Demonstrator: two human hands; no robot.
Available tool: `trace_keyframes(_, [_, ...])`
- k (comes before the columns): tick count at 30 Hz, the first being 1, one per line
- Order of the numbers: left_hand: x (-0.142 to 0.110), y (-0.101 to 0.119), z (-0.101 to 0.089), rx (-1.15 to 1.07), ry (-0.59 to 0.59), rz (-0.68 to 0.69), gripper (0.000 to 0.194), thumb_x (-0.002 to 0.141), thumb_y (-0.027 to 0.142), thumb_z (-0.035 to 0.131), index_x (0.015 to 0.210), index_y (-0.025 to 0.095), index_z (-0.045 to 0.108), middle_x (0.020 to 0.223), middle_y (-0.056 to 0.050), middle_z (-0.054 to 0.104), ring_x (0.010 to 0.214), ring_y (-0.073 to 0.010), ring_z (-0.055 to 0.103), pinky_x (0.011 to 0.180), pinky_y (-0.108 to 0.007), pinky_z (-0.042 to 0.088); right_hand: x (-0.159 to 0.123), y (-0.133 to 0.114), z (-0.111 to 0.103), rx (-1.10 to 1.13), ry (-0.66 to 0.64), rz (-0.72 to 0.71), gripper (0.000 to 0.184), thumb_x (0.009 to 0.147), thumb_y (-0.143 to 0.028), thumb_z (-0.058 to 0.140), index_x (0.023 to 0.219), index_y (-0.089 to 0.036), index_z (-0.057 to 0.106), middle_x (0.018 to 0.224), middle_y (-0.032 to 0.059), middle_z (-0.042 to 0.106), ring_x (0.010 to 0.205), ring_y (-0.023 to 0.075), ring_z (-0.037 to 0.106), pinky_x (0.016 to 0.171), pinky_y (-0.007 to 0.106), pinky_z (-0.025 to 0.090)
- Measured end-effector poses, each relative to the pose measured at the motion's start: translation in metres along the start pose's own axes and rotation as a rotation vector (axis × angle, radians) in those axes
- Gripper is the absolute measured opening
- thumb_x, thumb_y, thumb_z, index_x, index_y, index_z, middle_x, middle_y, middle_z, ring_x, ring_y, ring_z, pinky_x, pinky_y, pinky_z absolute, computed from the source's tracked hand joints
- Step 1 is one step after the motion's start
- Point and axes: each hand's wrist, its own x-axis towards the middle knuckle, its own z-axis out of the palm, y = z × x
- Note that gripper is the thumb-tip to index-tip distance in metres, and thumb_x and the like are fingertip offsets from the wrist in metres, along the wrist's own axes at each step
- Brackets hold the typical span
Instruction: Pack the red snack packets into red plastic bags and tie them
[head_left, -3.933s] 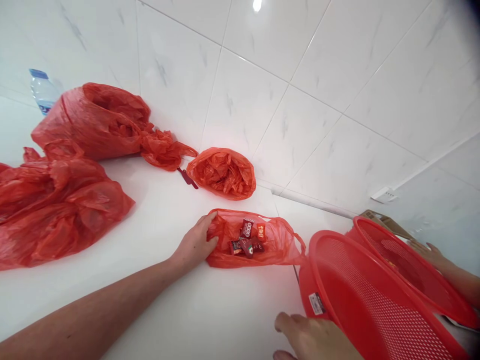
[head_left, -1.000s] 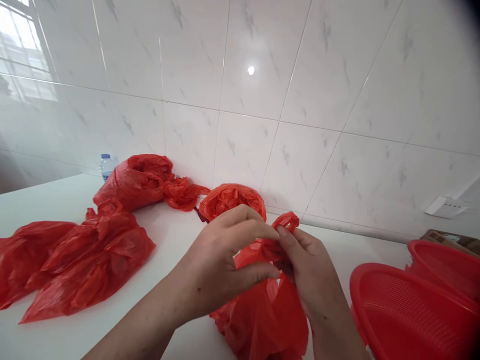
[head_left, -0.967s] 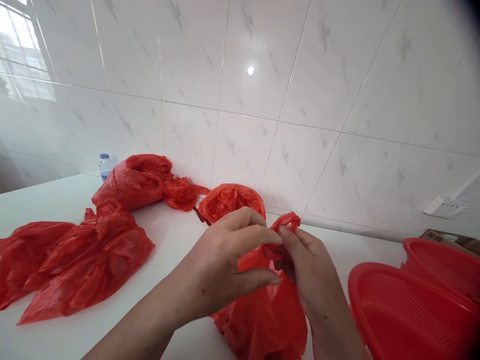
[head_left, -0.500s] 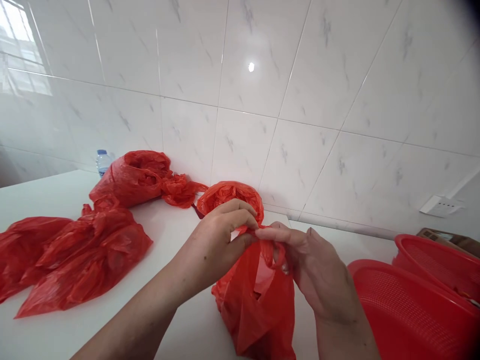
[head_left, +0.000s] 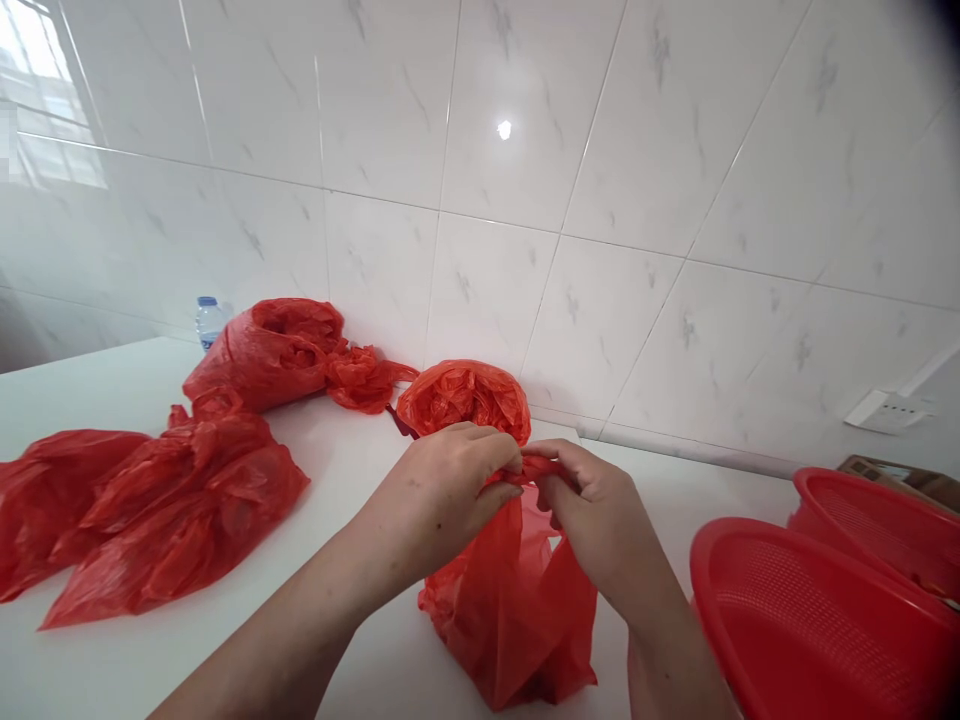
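A thin red plastic bag (head_left: 510, 610) hangs in front of me, its lower part against the white table. My left hand (head_left: 469, 475) pinches the twisted top of the bag between thumb and fingers. Close beside it, my right hand (head_left: 589, 500) grips the same twisted handles from the other side. The fingertips of both hands nearly meet there. What the bag contains, if anything, cannot be made out. Just behind my left hand lies a round bundle of red plastic bags (head_left: 465, 395).
Two red perforated baskets (head_left: 712, 530) stand on the right, with a cardboard box (head_left: 900, 478) behind. More red plastic bags (head_left: 195, 500) lie on the white table (head_left: 337, 460) at left. A clear bottle (head_left: 208, 322) with a blue cap stands near the tiled wall (head_left: 495, 280).
My right hand has turned, its fingers now pinching the twisted handles where they were spread through a loop before. My left hand keeps its pinch. The bag's top is pulled tighter.
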Motion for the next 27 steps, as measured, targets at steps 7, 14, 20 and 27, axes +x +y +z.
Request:
trace_keyframes(7, [-0.001,-0.002,0.003,0.098,0.003,0.138,0.013,0.087,0.015,0.052,0.075,0.018,0.057,0.083,0.0,0.053,0.076,-0.0122,0.046,0.061,-0.025,0.036,0.003,0.009,-0.012,0.302,-0.064,-0.126,0.028,0.083,-0.026,0.047,0.096,-0.021,0.07,0.097,0.0037,0.067,0.088,0.0169,0.061,0.081,0.031,0.047])
trace_keyframes(14, [-0.008,0.003,-0.004,0.249,-0.099,0.311,0.023,0.084,0.006,0.045,0.064,0.016,0.046,0.07,0.001,0.046,0.063,-0.0112,0.036,0.055,-0.027,0.03,0.038,0.051,0.0,-0.036,0.195,0.069,0.029,0.075,-0.022,0.047,0.092,-0.018,0.07,0.09,0.0036,0.07,0.079,0.0178,0.062,0.071,0.028,0.047])
trace_keyframes(20, [-0.011,0.002,0.003,0.288,-0.224,0.378,0.025,0.077,-0.003,0.042,0.06,0.016,0.044,0.064,0.002,0.043,0.054,-0.0095,0.032,0.05,-0.026,0.025,0.064,0.123,0.01,-0.291,0.12,0.277,0.03,0.069,-0.013,0.042,0.082,-0.015,0.069,0.08,0.006,0.071,0.072,0.0165,0.064,0.064,0.025,0.044])
trace_keyframes(27, [-0.009,0.006,0.0,0.203,-0.35,0.293,0.023,0.079,0.0,0.045,0.063,0.015,0.049,0.067,0.002,0.049,0.056,-0.0084,0.04,0.052,-0.023,0.031,0.069,0.171,0.021,-0.283,0.078,0.292,0.021,0.069,-0.017,0.045,0.073,-0.018,0.066,0.076,0.0032,0.07,0.069,0.0152,0.062,0.062,0.023,0.042])
